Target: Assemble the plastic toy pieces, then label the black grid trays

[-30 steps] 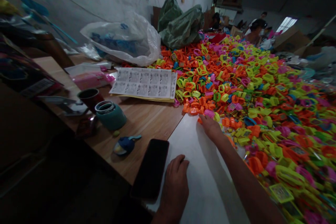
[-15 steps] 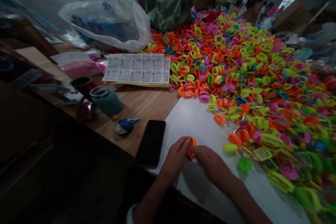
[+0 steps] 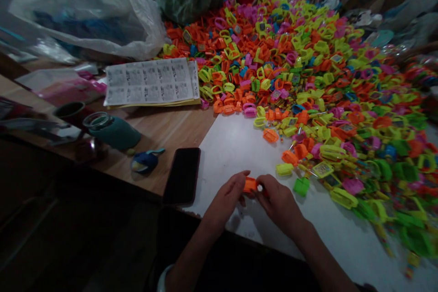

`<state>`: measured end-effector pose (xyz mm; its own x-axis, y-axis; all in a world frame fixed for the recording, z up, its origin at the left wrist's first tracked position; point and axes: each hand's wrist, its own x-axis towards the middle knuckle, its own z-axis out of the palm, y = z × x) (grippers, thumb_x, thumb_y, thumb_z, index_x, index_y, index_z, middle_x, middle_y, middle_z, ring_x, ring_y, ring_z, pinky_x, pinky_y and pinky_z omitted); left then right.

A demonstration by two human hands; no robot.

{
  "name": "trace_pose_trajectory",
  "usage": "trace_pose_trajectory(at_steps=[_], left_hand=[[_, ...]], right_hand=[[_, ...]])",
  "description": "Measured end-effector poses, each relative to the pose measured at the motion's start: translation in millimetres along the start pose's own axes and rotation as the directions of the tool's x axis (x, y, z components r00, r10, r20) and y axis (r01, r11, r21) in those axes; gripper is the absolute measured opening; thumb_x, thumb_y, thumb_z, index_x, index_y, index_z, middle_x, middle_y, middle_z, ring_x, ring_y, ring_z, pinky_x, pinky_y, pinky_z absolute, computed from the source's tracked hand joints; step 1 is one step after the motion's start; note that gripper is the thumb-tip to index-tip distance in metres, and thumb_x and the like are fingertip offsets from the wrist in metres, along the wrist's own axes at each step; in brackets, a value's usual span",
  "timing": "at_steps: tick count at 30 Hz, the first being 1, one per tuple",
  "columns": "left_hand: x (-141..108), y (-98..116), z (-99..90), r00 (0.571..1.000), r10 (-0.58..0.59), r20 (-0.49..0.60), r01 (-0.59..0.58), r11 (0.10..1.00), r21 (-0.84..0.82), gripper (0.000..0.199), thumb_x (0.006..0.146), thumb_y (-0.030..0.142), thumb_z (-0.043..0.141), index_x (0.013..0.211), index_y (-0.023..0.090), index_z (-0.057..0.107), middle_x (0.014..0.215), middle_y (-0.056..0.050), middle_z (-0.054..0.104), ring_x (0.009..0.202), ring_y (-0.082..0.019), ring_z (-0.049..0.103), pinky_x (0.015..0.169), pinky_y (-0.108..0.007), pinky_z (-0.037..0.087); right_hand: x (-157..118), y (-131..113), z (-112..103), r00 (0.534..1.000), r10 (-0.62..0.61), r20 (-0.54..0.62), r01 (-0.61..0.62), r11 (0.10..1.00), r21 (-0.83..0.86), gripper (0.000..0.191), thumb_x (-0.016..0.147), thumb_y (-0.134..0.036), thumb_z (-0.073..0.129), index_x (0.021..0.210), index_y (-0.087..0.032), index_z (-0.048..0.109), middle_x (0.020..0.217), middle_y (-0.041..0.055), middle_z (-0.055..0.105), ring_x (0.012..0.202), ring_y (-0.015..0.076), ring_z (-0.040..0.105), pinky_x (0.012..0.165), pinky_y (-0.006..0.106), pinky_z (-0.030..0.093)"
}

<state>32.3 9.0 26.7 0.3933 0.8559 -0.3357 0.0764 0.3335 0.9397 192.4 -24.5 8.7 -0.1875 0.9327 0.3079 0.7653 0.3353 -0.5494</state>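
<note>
Between my hands is a small orange plastic piece [image 3: 250,185], which looks like a toy watch, held just above the white work surface [image 3: 227,139]. My left hand [image 3: 230,192] grips its left end, with the thumb on top and fingers underneath. At its right end my right hand [image 3: 275,198] is closed in a pinch. A small pale spot [image 3: 260,188] shows at the right fingertips; I cannot make out what it is. The nearest loose pieces are a yellow one [image 3: 284,169] and a green one [image 3: 301,186], right of my hands.
A big heap of bright plastic pieces [image 3: 273,77] covers the back and right. On the left lie a phone [image 3: 182,175], a small blue item [image 3: 145,162], a teal jar [image 3: 118,131] and printed sheets [image 3: 150,83]. Behind them stands a translucent plastic bag [image 3: 143,23].
My view has tipped down and shifted right. The orange piece has turned from roughly upright to lying crosswise between my hands, and my right fingers have moved to its right end.
</note>
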Motion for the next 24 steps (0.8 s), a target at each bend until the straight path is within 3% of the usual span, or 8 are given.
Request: trace_pose_trajectory(at_steps=[3,6,10,13,16,19,24], left_hand=[[-3,-9,6.5,0.991,0.125,-0.056,-0.125,0.992,0.015,0.046,0.081,0.041,0.055,0.122,0.019,0.053,0.118,-0.006,0.062,0.102,-0.018,0.057,0.09,-0.03,0.044],[-2,-20,12.2,0.963,0.215,-0.166,-0.198,0.974,0.114,0.039,0.085,0.036,0.049,0.119,0.017,0.054,0.124,-0.007,0.058,0.115,-0.019,0.052,0.101,-0.033,0.037],[-1,-24,11.6,0.932,0.289,-0.219,-0.219,0.93,0.296,0.033,0.091,0.035,0.036,0.11,0.017,0.056,0.104,-0.006,0.065,0.094,-0.016,0.06,0.085,-0.028,0.045],[-2,-19,6.1,0.935,0.307,-0.177,-0.187,0.851,0.49,0.03,0.092,0.036,0.034,0.099,0.019,0.058,0.083,-0.001,0.064,0.075,-0.013,0.059,0.069,-0.025,0.044],[-3,-16,1.0,0.936,0.342,-0.085,-0.217,0.748,0.627,0.031,0.092,0.039,0.035,0.087,0.019,0.058,0.076,0.0,0.061,0.072,-0.013,0.056,0.067,-0.024,0.041],[-5,-16,-1.6,0.933,0.36,-0.022,-0.237,0.657,0.716,0.037,0.092,0.04,0.031,0.078,0.018,0.058,0.071,0.0,0.059,0.068,-0.013,0.055,0.064,-0.023,0.04],[-8,-16,-4.1,0.916,0.4,0.032,-0.269,0.553,0.789,0.038,0.094,0.038,0.029,0.081,0.018,0.058,0.074,-0.002,0.061,0.07,-0.013,0.056,0.066,-0.024,0.04]], right_hand=[[-3,-7,4,0.973,0.213,-0.093,-0.189,0.958,0.213,0.011,0.086,-0.026,0.05,0.095,-0.02,0.05,0.079,-0.0004,0.058,0.062,0.0103,0.054,0.058,0.02,0.045],[-6,-14,10,0.946,0.311,-0.088,-0.268,0.907,0.326,0.011,0.085,-0.031,0.053,0.091,-0.021,0.051,0.073,-0.0029,0.056,0.059,0.0097,0.052,0.056,0.02,0.044],[-11,-20,7,0.963,0.259,0.075,-0.267,0.873,0.408,0.017,0.086,-0.031,0.052,0.101,-0.022,0.05,0.085,-0.0001,0.06,0.07,0.0112,0.058,0.065,0.022,0.048],[-12,-17,-5,0.966,0.24,0.1,-0.26,0.887,0.382,0.019,0.089,-0.028,0.048,0.106,-0.021,0.047,0.092,0.003,0.06,0.077,0.0123,0.058,0.069,0.023,0.049],[-10,-10,-13,0.986,0.145,0.081,-0.162,0.947,0.279,0.013,0.091,-0.025,0.044,0.1,-0.021,0.052,0.09,0.0041,0.061,0.078,0.0137,0.058,0.072,0.026,0.049],[-6,-4,-14,0.995,0.076,0.061,-0.085,0.982,0.167,0.017,0.09,-0.025,0.047,0.105,-0.02,0.054,0.095,0.0061,0.065,0.083,0.0161,0.061,0.076,0.03,0.05],[-4,0,-11,0.997,0.007,0.079,-0.011,0.998,0.059,0.015,0.089,-0.022,0.049,0.101,-0.02,0.057,0.091,0.0058,0.067,0.083,0.017,0.063,0.074,0.031,0.052]])
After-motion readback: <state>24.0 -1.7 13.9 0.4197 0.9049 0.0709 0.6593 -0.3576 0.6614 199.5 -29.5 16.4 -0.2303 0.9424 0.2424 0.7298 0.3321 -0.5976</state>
